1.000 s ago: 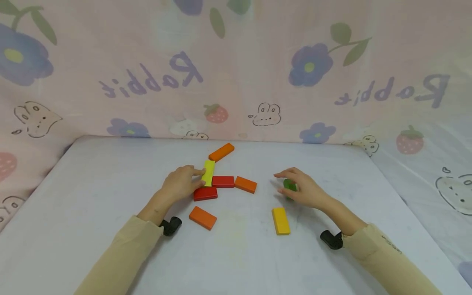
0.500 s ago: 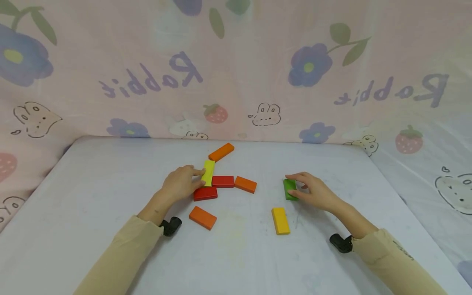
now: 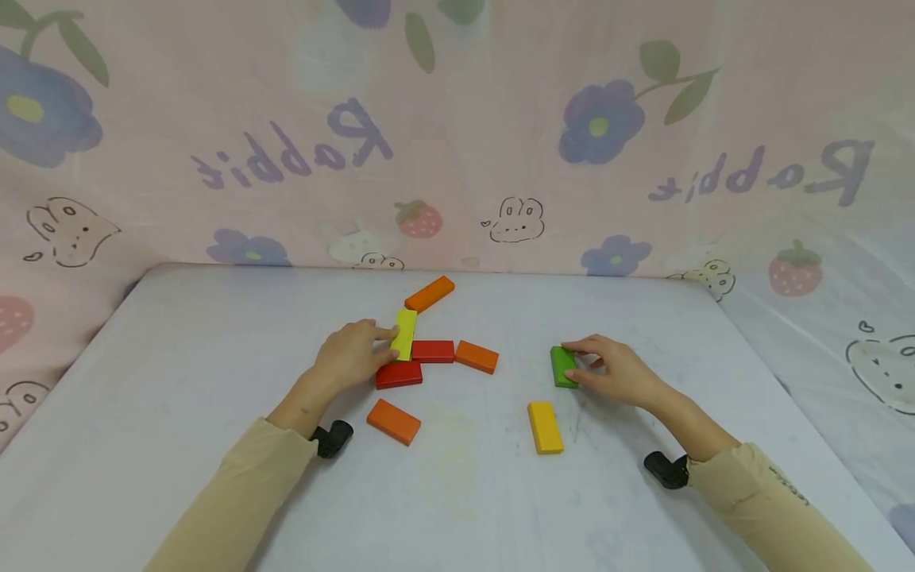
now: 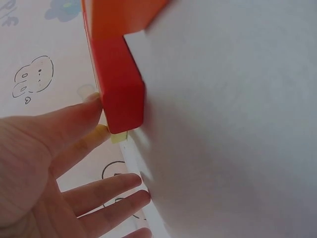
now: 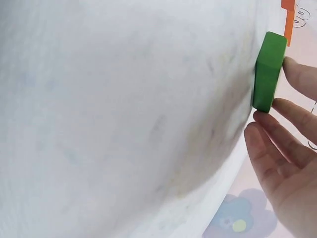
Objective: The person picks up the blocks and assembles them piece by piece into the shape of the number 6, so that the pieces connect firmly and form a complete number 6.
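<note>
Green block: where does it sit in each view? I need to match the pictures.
Head: green block, right of centre, at the right hand.
Left wrist: not in it.
Right wrist: upper right, close to the right edge, touching that same hand.
Shared landmark: the white table, visible in all three.

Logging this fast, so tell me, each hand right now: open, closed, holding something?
Left hand: open, straight fingers touching the lime-yellow block.
Right hand: open, touching the green block.
</note>
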A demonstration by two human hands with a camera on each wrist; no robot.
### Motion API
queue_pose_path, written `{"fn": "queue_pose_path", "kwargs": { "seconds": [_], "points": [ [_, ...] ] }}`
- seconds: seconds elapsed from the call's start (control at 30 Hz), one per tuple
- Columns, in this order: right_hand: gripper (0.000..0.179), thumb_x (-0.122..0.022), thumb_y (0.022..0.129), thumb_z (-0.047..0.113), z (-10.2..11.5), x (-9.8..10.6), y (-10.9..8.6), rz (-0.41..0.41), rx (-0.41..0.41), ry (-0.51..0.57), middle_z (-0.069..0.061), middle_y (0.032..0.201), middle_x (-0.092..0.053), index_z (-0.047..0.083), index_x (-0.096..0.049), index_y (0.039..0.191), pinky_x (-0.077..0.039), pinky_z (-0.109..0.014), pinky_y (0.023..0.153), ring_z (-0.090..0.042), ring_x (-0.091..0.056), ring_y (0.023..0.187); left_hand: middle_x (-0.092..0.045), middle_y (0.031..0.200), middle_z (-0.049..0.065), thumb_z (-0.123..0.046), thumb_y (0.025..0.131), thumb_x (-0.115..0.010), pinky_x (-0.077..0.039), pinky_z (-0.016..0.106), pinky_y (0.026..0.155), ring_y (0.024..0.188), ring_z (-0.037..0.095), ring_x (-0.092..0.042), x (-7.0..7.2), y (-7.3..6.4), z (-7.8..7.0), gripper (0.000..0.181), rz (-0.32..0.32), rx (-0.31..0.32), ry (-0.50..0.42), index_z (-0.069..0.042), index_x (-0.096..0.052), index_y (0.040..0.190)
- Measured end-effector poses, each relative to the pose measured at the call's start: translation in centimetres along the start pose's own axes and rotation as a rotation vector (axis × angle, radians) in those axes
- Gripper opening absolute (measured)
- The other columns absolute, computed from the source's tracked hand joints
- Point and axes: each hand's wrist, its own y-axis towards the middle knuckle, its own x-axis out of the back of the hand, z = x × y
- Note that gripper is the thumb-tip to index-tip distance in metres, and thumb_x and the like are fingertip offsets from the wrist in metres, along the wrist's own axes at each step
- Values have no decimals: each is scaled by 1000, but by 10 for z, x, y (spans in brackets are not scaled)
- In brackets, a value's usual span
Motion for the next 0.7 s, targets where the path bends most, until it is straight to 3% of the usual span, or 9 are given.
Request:
{"fn": "queue_pose_path", "kwargs": {
  "seconds": [0.7],
  "points": [
    [44,-73,85,19,-2,0,6,29,-79,86,-20,119,-64,-3,-62,122,-56,-39,82,-33,-60,105,-47,140,26,-23,93,-61,-41,58,101,128,44,-45,0,0,1,47,13,30,-4,-12,-52,138]
  ]
}}
